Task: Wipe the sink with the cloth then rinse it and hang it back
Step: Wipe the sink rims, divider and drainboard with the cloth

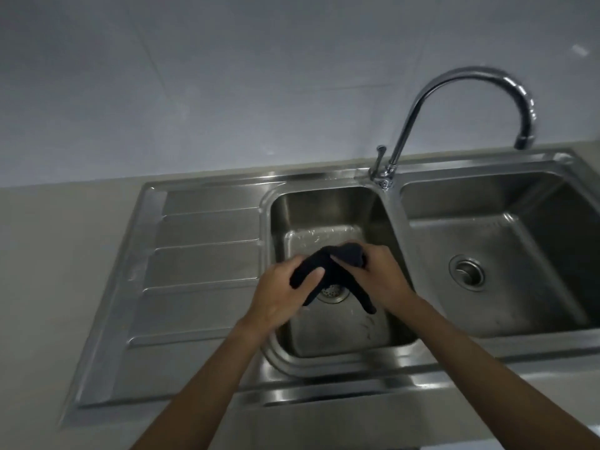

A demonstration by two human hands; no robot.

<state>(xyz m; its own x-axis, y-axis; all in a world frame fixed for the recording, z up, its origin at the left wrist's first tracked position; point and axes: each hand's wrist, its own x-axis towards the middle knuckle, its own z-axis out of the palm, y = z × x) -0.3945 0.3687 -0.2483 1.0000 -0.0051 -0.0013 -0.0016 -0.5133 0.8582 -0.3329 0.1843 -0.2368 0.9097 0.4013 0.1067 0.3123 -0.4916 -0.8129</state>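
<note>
both hands, left hand [285, 287] and right hand [378, 274], are clamped on the dark cloth [331, 271] bunched between them over the small basin's drain [331, 292], looks like wringing after the rinse, so next it needs hanging somewhere off-frame.

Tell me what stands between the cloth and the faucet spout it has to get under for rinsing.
Nothing visible blocks it. Both hands, left hand and right hand, hold the dark cloth over the small basin. The faucet spout points over the large right basin, so only the low sink divider lies between.
</note>
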